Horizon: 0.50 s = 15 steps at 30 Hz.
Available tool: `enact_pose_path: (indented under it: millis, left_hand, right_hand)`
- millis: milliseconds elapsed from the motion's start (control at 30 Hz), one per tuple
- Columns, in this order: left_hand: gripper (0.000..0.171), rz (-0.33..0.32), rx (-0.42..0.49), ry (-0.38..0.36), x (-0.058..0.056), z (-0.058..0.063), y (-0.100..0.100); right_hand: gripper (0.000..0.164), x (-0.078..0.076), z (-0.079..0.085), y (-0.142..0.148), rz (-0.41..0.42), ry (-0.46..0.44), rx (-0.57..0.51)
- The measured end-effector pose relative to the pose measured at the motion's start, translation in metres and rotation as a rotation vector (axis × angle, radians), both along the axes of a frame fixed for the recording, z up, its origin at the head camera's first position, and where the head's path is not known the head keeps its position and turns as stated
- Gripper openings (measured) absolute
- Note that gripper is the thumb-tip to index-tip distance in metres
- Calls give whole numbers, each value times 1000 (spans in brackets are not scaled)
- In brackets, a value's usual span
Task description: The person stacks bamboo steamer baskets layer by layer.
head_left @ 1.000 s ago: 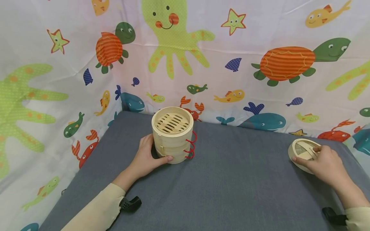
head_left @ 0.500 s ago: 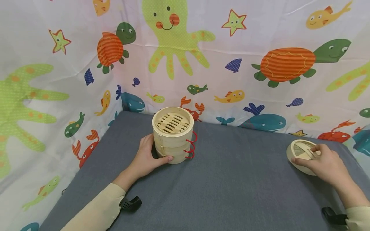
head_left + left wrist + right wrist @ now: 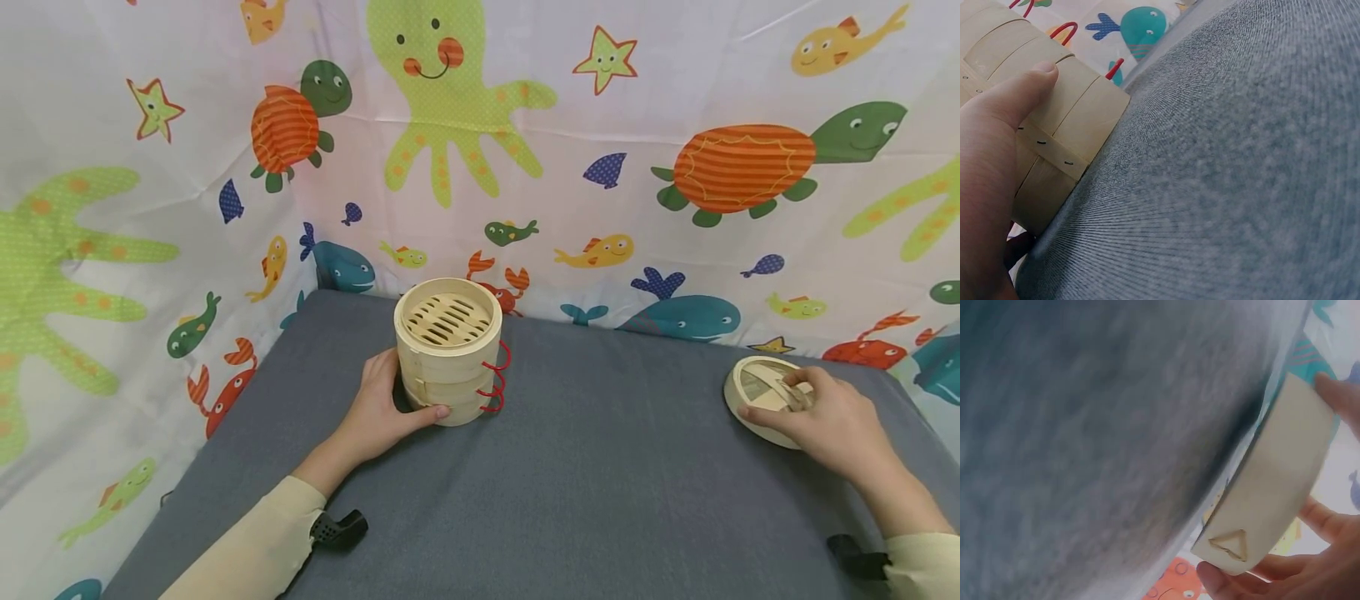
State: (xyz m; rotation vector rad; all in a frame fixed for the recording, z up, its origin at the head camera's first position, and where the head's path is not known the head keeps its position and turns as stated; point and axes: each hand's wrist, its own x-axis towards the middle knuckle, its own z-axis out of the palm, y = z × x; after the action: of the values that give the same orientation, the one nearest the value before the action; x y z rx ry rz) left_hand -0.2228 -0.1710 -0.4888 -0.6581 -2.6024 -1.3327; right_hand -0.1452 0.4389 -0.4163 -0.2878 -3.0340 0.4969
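Note:
A tall stack of round bamboo steamer tiers (image 3: 450, 367) stands upright on the grey-covered table, slatted rack facing up and red loops along its right side. My left hand (image 3: 378, 408) grips it low on the left, thumb across the front, other fingers mostly hidden behind. In the left wrist view that thumb lies on the pale wall of the steamer (image 3: 1082, 125). Far to the right, my right hand (image 3: 832, 421) holds a shallow round bamboo steamer lid (image 3: 738, 408) with a strip across its top. Fingers spread around the lid's rim (image 3: 1272, 469), and printed cloth shows between rim and table.
Grey cloth (image 3: 600, 467) covers the table. A white curtain (image 3: 540, 275) printed with sea animals rises along the back and left edges. Black wrist camera mounts (image 3: 339, 529) sit at both sleeves.
My right hand has moved a little to the left with the steamer lid. The left hand and the stacked steamer have stayed in place.

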Motion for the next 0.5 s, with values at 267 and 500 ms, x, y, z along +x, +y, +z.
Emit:
enact_pose_path:
  millis: [267,500]
  left_hand:
    - [109,-6,8,0,1,0,0]
    - [109,-3,3,1,0,0,0]
  right_hand:
    - [94,-7,5,-20,69,24,9]
    - [86,-12,11,-39,116,93,16]
